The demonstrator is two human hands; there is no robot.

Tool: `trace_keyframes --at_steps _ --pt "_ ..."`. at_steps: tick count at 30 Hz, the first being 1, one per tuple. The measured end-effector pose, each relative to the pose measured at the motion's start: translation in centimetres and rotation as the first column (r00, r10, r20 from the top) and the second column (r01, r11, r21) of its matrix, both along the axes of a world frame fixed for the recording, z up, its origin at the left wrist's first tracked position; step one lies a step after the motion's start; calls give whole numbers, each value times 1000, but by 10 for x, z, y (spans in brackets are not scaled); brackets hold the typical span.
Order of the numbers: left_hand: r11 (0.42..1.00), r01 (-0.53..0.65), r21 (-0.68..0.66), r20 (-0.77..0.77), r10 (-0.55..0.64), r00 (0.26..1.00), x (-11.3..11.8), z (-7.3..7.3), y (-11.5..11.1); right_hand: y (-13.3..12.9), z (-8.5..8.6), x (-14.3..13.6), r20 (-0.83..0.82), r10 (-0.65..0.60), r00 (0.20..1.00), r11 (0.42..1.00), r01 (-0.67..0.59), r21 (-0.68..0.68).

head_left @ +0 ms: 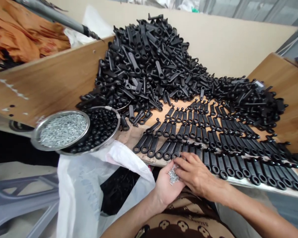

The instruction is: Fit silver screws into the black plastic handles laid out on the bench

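Note:
My left hand (165, 188) is cupped palm up near the table's front edge and holds a small heap of silvery metal pins (173, 177). Over that palm lies my right hand (196, 172), its fingers curled in at the pins; their tips are partly hidden, so what they pinch does not show clearly. Just beyond both hands, black plastic crank handles (167, 149) are laid out in several rows, ring ends toward me and ball-topped knobs away. To the left, a metal bowl (85, 123) of similar pins rests partly over a larger bowl (119, 123) of black round knobs.
A tall pile of loose black handles (149, 56) fills the back, spreading right. Wooden side boards (52, 76) flank the table. A white plastic sack (76, 191) with black parts hangs open at front left, beside a grey plastic stool (22, 201). A powered driver (62, 16) hangs at upper left.

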State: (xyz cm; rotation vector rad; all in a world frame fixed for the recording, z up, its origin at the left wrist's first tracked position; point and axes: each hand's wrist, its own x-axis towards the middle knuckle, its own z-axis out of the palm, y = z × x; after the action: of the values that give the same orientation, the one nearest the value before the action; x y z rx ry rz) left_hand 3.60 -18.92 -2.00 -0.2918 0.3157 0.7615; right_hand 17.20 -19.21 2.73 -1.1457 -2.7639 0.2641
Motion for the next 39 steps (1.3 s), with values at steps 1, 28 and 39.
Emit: trace_keyframes --at_steps 1,28,39 --pt "1000 11 -3 2 -11 1000 0 -1 0 -2 -5 -1 -10 4 1000 1000 -4 12" --pt "997 40 68 20 -41 999 -6 -17 10 96 -21 30 -58 -277 959 922 282 265" --pt "997 25 69 29 -27 999 -9 -21 11 98 -24 27 -64 -242 968 937 251 242"
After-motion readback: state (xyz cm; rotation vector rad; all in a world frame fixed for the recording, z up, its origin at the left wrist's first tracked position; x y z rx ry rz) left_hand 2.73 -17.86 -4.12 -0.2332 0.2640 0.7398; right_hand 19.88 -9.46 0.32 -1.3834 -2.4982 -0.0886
